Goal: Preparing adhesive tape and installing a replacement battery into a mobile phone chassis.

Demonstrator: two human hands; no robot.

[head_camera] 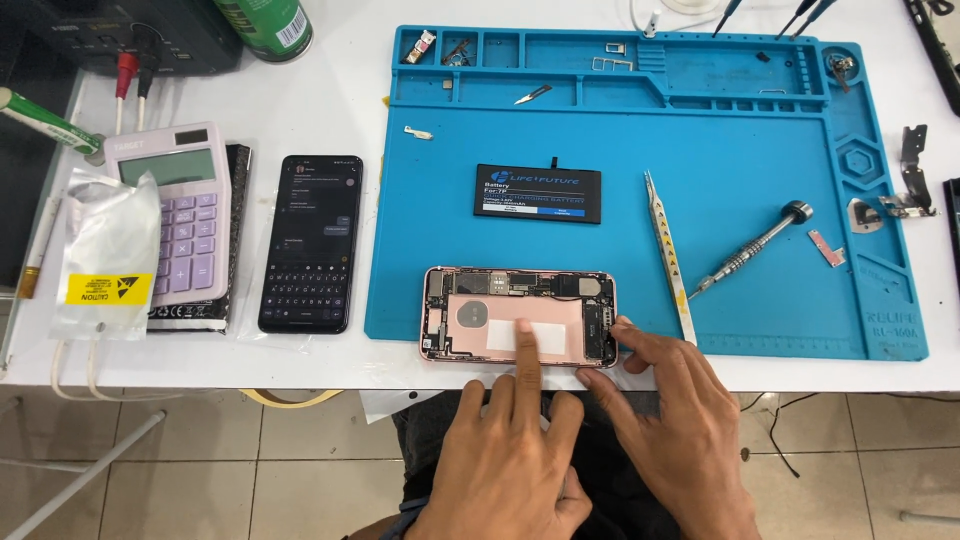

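Head view, looking down on a white bench (300, 110) with a blue silicone repair mat (760, 150). An opened rose-gold phone housing (518, 316) lies face-up at the near edge of the mat, partly overhanging onto the bench, with its battery bay empty and two white adhesive strips (548, 336) laid across the bay floor. Your left hand (505, 460) extends its index finger onto the strips, the fingertip pressing flat between them; the other fingers are loosely spread and grip nothing. Your right hand (680, 420) rests its fingertips against the right end of the housing, steadying it, fingers apart and not clamped on any tool.

A black replacement battery (538, 193) lies on the mat just beyond the housing, apart from it, with its flex tab pointing away from you. To the right lie tweezers (668, 250), then a precision screwdriver (750, 250), both untouched. Small screws and brackets sit in the mat's upper trays. Left of the mat are a black smartphone (308, 243) with a lit screen, a lilac calculator (190, 210) and an antistatic bag (105, 255).

Judged from this arrangement, the step in hand is seating the battery adhesive in the bay. The next move appears to call for peeling any liner from the strips, then lowering the battery squarely into the bay with its connector aligned to the board socket, since adhesive allows little correction once contact is made.
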